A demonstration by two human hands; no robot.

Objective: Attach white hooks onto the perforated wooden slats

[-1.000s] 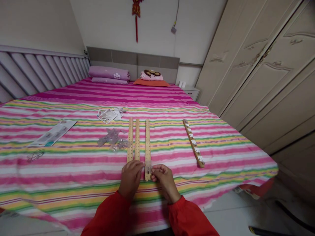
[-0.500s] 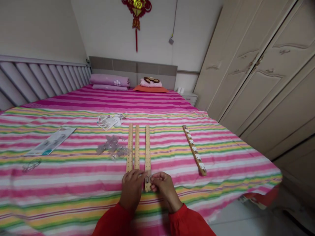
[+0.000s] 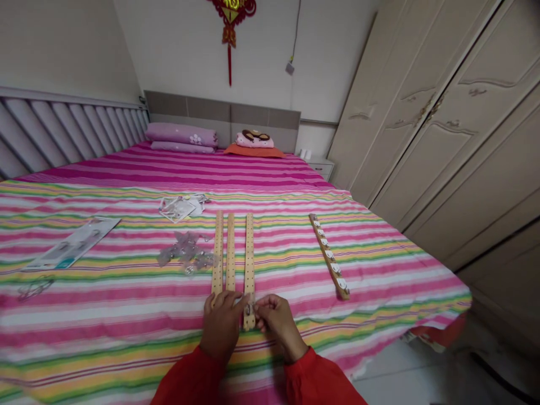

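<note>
Work looks early from where I sit at my remote end: a dark-edged strip (image 3: 313, 224) off to the right carries a row of white, rounded pieces (image 3: 331, 255) along its length, so I judge that one done, while three pale strips (image 3: 249, 259) in the middle show only bare, hole-dotted faces, apart from what the hands cover. At the near end of the rightmost pale one sits a small clear packet (image 3: 250, 306), crinkly and see-through, with something dark inside. My right hand (image 3: 276, 320) has its edge pinched between thumb and fingertips; my left hand (image 3: 221, 323) is half curled, its fingertips at the packet's other side, and I cannot tell whether they grip it. Plenty seems left: filmy packets (image 3: 185, 253) with shiny bits lie heaped to the left, near a flat, glossy card pack (image 3: 76, 244) and thin, looped wire pieces (image 3: 36, 287) on the soft, striped cloth (image 3: 126, 315).
</note>
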